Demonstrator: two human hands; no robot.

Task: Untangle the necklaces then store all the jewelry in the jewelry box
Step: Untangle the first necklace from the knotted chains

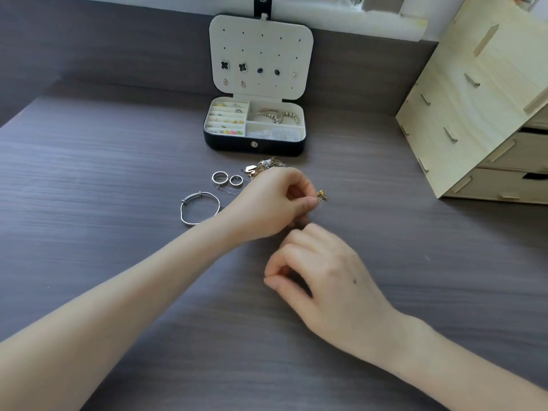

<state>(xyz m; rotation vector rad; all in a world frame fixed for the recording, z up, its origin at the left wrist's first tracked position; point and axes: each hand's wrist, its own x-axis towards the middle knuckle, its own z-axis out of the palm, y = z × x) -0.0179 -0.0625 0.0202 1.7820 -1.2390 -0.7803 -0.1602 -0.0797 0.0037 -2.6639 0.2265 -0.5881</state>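
The jewelry box (254,145) stands open at the back of the desk, with earrings on its lid and rings and bracelets in its compartments. In front of it lies a tangled pile of necklaces (267,166). My left hand (272,200) pinches a thin chain with a small gold pendant (321,195) hanging beside the fingertips. My right hand (320,271) is just below it, fingers curled, thumb and forefinger pinched; what it pinches is too fine to see. Two silver rings (226,178) and a silver bangle (199,207) lie to the left.
A light wooden drawer unit (486,114) stands at the right, close to the box. The grey wood-grain desk (118,179) runs to a raised back wall. A window sill is above the box.
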